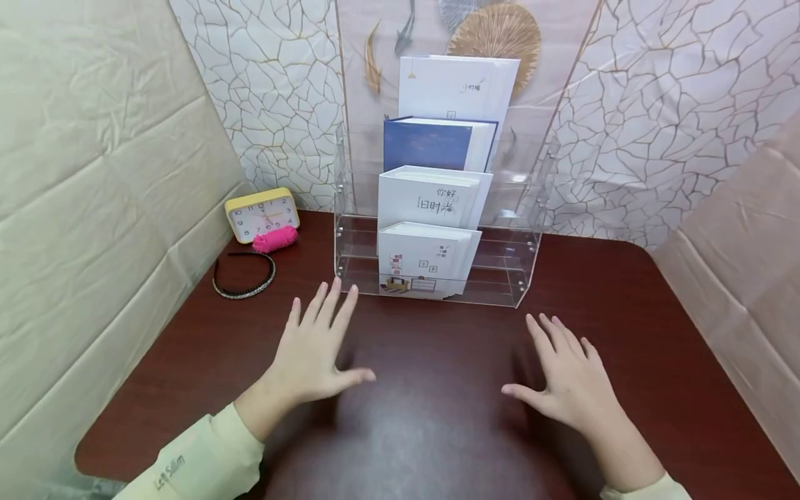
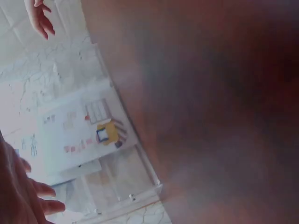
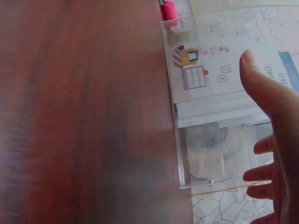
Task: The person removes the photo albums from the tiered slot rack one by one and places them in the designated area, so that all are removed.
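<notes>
My left hand hovers over the table with its fingers spread and nothing in it. Across from it, my right hand is also spread and holds nothing. Beyond both hands stands a clear acrylic tiered rack. Several books lean in its tiers: a white front book with a small yellow drawing, a white book with dark lettering, a blue-covered book and a white book at the top. In the right wrist view, the thumb of the right hand overlaps the front book.
On the left of the dark red table stands a yellow-framed clock. A pink yarn bundle lies against it, and a black headband with a sparkly edge lies nearer. Draped cloth walls enclose the table.
</notes>
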`<state>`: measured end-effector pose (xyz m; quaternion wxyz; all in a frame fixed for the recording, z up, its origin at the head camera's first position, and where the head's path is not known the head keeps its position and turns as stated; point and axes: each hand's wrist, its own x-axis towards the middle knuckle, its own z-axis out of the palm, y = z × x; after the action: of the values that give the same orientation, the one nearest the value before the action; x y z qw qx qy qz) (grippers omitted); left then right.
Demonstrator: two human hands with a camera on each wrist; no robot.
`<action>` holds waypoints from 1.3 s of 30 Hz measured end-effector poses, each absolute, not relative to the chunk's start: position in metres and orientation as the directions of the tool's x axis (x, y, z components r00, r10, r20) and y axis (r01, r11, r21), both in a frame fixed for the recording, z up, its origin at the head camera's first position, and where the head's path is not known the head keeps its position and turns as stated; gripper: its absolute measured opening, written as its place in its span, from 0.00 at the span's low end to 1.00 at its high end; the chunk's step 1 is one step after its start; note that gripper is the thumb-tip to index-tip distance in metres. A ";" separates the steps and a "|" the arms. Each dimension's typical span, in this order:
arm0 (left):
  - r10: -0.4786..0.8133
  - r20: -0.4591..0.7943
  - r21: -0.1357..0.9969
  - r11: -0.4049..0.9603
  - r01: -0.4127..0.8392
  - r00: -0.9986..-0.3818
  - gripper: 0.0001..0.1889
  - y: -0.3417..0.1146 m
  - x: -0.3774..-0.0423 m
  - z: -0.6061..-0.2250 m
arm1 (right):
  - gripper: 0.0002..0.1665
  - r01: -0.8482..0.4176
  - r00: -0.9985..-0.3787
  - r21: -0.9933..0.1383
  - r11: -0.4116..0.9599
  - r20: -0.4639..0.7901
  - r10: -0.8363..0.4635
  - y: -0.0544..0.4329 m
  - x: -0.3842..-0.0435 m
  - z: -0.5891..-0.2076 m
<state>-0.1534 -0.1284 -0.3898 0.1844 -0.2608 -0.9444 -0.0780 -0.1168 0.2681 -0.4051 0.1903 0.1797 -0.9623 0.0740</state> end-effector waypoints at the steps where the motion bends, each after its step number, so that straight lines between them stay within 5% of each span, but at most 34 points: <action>1: 0.448 0.404 0.095 0.846 0.524 -0.797 0.56 -0.131 -0.159 -0.387 | 0.65 -0.379 -0.867 -0.128 0.916 0.395 -0.304 0.268 -0.121 -0.404; 7: 0.204 0.466 0.515 0.729 0.452 -0.861 0.41 -0.147 -0.216 -0.365 | 0.52 -0.389 -0.890 -0.590 0.708 0.438 -0.125 0.262 -0.154 -0.399; 14: 0.003 0.300 0.805 0.535 0.254 -0.954 0.37 -0.142 -0.286 -0.354 | 0.32 -0.361 -0.908 -0.738 0.570 0.417 -0.036 0.249 -0.200 -0.396; 22: -0.046 0.178 0.822 0.557 0.123 -0.983 0.30 -0.127 -0.332 -0.360 | 0.31 -0.295 -0.940 -0.783 0.547 0.339 -0.022 0.222 -0.253 -0.400; 29: -0.041 0.256 0.721 0.674 0.162 -0.966 0.16 -0.124 -0.343 -0.368 | 0.32 -0.229 -0.956 -0.770 0.596 0.292 0.009 0.193 -0.269 -0.403; 39: 0.001 0.293 0.662 0.721 0.203 -0.956 0.15 -0.118 -0.343 -0.368 | 0.35 -0.246 -0.908 -0.781 0.574 0.393 0.145 0.166 -0.280 -0.411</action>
<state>-0.3428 -0.1175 -0.3677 0.1372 -0.0556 -0.9175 -0.3693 -0.2797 0.1657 -0.4110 0.2127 0.0294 -0.8614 0.4604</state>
